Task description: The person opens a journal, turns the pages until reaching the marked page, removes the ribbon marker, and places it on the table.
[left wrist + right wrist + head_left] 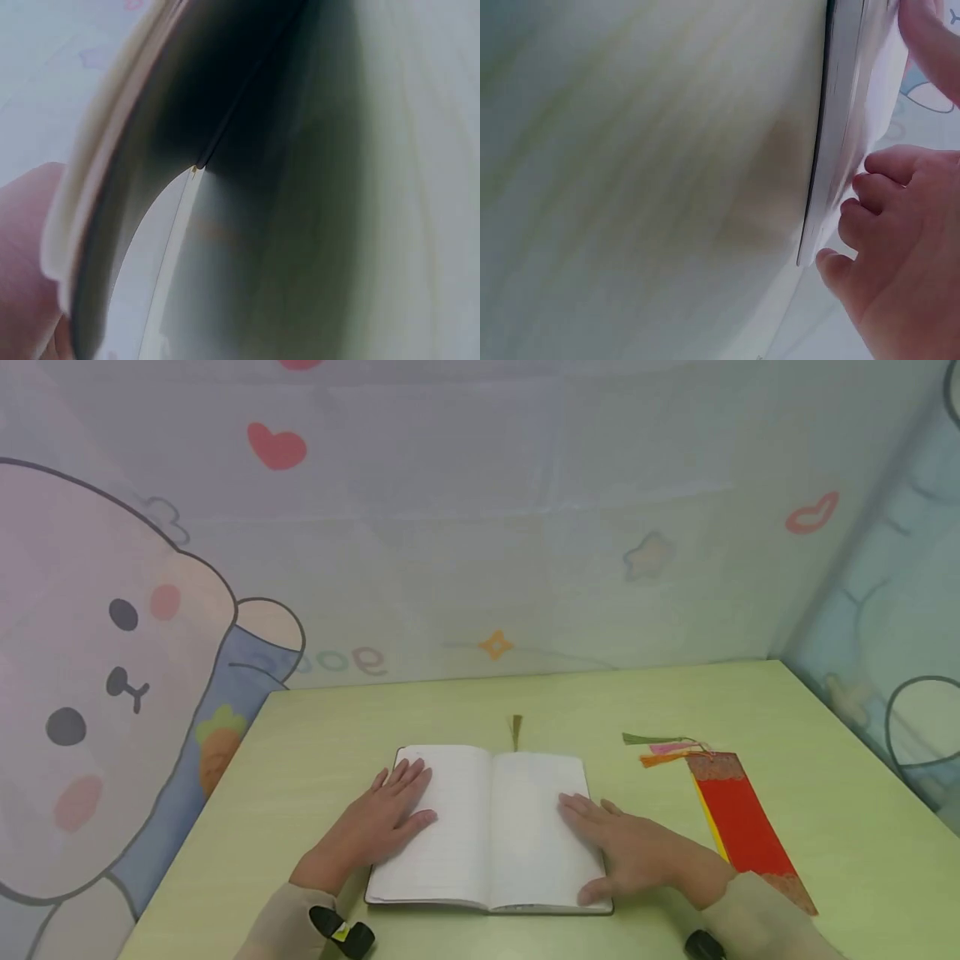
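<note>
An open notebook [491, 835] with ruled, unwritten white pages lies in front of me, its spine running away from me. My left hand [378, 827] rests on the left page near its outer edge, fingers spread and the thumb pointing inward. On the right page's outer edge my right hand [637, 847] lies with its fingers extended. In the left wrist view the notebook's cover [127, 187] curves up over a dark gap above the table. An olive-brown tassel [517, 731] sticks out beyond the top of the spine.
Right of the notebook lies a stack of bookmarks, with a red one [750, 822] on top and a yellow edge [711, 818] below. Their green, pink and orange tassels [667, 760] trail leftward. A printed cloth [480, 527] hangs behind the pale green table [360, 718].
</note>
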Demonstrator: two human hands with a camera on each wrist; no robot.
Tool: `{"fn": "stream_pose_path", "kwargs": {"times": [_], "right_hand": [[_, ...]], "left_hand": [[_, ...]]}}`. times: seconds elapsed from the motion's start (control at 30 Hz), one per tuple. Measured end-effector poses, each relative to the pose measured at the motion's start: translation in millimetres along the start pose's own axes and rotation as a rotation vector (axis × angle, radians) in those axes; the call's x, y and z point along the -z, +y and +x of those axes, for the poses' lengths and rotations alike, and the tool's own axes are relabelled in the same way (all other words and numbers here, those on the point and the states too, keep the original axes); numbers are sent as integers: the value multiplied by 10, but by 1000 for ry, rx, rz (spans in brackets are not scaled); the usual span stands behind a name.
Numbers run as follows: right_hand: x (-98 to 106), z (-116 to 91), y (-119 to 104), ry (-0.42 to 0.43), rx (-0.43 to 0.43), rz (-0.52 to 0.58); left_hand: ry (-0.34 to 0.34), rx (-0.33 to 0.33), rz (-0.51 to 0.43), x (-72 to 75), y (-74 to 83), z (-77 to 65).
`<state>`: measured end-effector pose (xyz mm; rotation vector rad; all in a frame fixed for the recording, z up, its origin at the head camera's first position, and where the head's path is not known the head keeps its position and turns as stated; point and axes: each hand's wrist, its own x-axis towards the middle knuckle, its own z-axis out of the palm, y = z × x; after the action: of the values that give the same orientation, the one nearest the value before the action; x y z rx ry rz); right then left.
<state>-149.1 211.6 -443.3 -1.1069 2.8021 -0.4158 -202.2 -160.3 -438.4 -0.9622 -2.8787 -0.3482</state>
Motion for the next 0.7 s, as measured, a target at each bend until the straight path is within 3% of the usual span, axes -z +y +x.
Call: {"fn": "stream_pose_path", "kwargs": {"times": [0.4, 0.7], "right_hand": [[-27, 29, -2, -83, -52, 25], [-32, 19, -5, -2, -27, -3]], "left_hand": [[-19, 12, 7, -58, -38, 3], [-35, 29, -23, -39, -28, -5]]}}
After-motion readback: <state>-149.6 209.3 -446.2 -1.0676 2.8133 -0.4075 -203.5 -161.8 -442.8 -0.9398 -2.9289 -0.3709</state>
